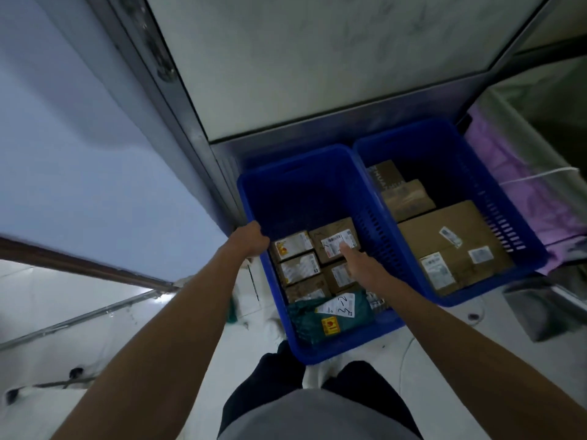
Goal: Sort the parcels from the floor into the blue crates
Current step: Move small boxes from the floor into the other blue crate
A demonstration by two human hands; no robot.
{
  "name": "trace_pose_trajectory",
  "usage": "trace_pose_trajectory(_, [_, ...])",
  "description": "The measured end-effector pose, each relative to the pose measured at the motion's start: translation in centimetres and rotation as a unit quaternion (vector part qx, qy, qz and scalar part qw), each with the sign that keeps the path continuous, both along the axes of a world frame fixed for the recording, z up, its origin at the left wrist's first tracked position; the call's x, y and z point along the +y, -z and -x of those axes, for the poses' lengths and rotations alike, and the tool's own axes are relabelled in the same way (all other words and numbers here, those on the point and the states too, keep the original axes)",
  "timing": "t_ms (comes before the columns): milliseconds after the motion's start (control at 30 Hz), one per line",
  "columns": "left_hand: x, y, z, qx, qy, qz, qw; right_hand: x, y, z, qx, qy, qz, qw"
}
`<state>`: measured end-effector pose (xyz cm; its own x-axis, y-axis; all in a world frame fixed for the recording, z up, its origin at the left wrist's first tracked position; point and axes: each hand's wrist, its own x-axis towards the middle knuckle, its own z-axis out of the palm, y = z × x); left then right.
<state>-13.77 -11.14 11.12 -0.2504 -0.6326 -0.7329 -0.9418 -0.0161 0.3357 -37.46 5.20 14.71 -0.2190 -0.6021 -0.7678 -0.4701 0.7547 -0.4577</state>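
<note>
The step in hand looks like placing or checking parcels inside the left crate (251, 198) rather than picking up. The left hand (252, 239) grips that crate's left rim, fingers curled over the edge, seemingly to steady it. The right hand (365, 265) reaches down into it, with the index finger straight and its tip on the white label (333, 244) of a brown box (324, 231). It holds nothing, and I cannot tell how its other fingers lie. The parcels in view all sit in the two crates. The left one holds small boxes (293, 246) packed side by side at its near end, and a green bag (305, 319) lies over the nearest of them. The right crate (527, 230) holds a big box (451, 236) and two smaller ones (406, 198) behind it. The next move probably calls for reading that label or nudging the box square, then lifting the hand clear to fetch another parcel from the floor. As for writing, the bag's white label (341, 306) bears a handwritten "3-2", and a yellow sticker (330, 325) with a red mark sits below it. The barcoded labels on the boxes are too small to read, as is the print on the far boxes.
</note>
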Motion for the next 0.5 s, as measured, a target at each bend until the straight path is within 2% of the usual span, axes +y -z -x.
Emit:
trace_pose_trajectory(100, [1.9,-3.8,-0.2,-0.015,0.017,0.036,0.999,1.7,-1.2,-0.5,0.013,-0.013,0.0,1.0])
trace_pose_trajectory(333, [7.6,-8.1,-1.5,-0.025,0.009,0.103,0.994,5.4,0.1,-0.3,0.017,-0.136,0.027,0.99])
trace_pose_trajectory(500, [12.0,-8.4,-6.5,-0.051,-0.082,0.132,0.987,6.0,0.5,-3.5,0.011,-0.194,0.054,0.98])
